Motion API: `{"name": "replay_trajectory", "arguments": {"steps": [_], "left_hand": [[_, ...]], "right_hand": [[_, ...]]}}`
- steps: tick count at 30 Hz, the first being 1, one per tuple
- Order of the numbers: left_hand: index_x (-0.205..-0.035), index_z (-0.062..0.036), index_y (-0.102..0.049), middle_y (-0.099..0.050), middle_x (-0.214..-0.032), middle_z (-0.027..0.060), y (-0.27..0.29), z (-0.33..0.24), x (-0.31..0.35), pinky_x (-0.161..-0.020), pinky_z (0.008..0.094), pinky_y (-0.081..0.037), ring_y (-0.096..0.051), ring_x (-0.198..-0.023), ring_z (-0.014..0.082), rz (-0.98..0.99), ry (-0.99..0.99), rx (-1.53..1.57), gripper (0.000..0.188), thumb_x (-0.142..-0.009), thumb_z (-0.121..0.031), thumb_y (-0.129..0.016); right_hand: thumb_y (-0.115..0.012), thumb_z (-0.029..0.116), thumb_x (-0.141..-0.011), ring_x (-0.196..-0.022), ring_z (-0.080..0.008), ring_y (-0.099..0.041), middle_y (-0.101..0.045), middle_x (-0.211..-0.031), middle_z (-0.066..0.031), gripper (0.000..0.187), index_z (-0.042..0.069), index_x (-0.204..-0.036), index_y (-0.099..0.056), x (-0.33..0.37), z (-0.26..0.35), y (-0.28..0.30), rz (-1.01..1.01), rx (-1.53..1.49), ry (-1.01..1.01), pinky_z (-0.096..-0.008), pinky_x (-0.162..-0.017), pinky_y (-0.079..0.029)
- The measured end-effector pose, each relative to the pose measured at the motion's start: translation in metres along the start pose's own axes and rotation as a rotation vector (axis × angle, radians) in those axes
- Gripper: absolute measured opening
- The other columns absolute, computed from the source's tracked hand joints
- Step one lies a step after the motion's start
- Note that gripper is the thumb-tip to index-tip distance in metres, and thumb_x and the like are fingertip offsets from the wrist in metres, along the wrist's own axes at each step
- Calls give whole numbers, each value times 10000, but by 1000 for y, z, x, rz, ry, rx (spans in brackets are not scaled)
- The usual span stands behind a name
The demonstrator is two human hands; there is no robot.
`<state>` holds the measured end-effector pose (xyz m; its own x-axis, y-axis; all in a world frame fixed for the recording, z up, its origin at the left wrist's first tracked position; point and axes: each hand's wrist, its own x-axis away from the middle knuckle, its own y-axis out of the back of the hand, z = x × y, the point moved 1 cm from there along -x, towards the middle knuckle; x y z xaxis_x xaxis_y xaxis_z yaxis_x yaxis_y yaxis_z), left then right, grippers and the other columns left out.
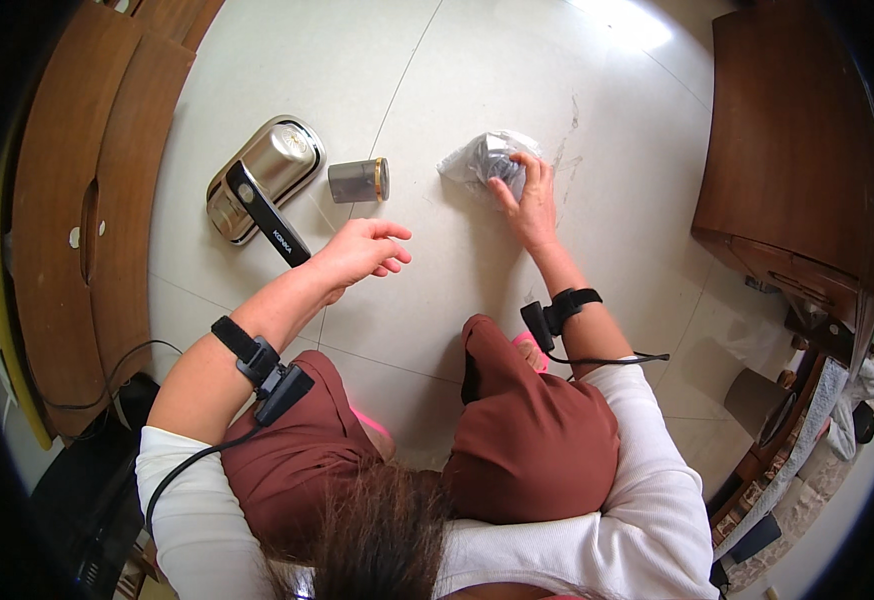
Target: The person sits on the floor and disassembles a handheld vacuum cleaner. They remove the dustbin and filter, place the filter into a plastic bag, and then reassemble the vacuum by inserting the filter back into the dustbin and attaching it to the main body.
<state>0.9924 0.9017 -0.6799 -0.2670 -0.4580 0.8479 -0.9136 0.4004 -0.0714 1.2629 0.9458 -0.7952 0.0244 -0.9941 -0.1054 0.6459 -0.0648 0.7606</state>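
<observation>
My right hand [531, 205] has its thumb and fingers closed on a crumpled clear plastic bag [465, 160] on the floor. A dark grey thing shows inside the bag, but its kind is not clear. My left hand [365, 250] is held over the floor, fingers stretched out and holding nothing. Just beyond it lies a smoky grey see-through cylinder [353, 183] with a gold band at its right end. Left of that rests a glossy champagne-coloured oblong appliance [282, 152]. Its long black handle [265, 212] slants toward my left wrist.
Pale tiles [397, 320] make up the floor. A brown wooden cabinet [82, 170] stands along the left, and another wooden piece of furniture [792, 140] is on the right. A grey-brown bin [754, 400] sits at the lower right. A black cable [107, 385] runs by the left cabinet.
</observation>
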Motion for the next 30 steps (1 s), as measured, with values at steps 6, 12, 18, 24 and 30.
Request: {"name": "replay_trajectory", "arguments": {"steps": [6, 12, 18, 24, 30], "left_hand": [[-1244, 11, -564, -669, -1011, 80, -3, 1, 1, -739, 251, -493, -599, -823, 104, -15, 14, -3, 386, -872, -86, -530], [-1237, 4, -571, -670, -1003, 77, 4, 6, 2, -733, 252, -492, -600, -821, 104, -27, -3, 16, 370, -881, -85, -528], [-1228, 6, -575, -671, -998, 80, -1, 5, -2, -730, 254, -494, -603, -819, 109, -20, 3, 5, 359, -885, -93, -532], [-1257, 3, -559, -680, -1027, 75, 2, 9, -4, -766, 251, -503, -622, -868, 109, -15, 37, -35, 369, -906, -110, -535], [-1233, 17, -565, -670, -998, 84, 5, -4, -6, -724, 251, -494, -597, -814, 112, -18, -33, -5, 357, -891, -71, -512]], "right_hand": [[-779, 186, -776, -1112, -379, -531, -476, -1254, -141, 579, 144, -1234, -428, 7, 2, -4, 34, -18, 77, -428, -856, -497], [-749, 152, -802, -1091, -414, -543, -436, -1272, -224, 573, 146, -1251, -394, 5, 18, 12, -243, -21, 251, -444, -833, -504], [-717, 117, -815, -1113, -422, -507, -472, -1222, -211, 556, 148, -1246, -368, 4, -15, 4, -75, 144, 141, -473, -895, -467], [-704, 97, -812, -1147, -416, -496, -483, -1226, -209, 556, 152, -1260, -381, 11, -13, 3, -16, 156, 98, -497, -885, -465], [-701, 123, -827, -1096, -420, -532, -486, -1228, -211, 526, 141, -1253, -393, -5, -9, 11, -112, 72, 132, -480, -838, -488]]}}
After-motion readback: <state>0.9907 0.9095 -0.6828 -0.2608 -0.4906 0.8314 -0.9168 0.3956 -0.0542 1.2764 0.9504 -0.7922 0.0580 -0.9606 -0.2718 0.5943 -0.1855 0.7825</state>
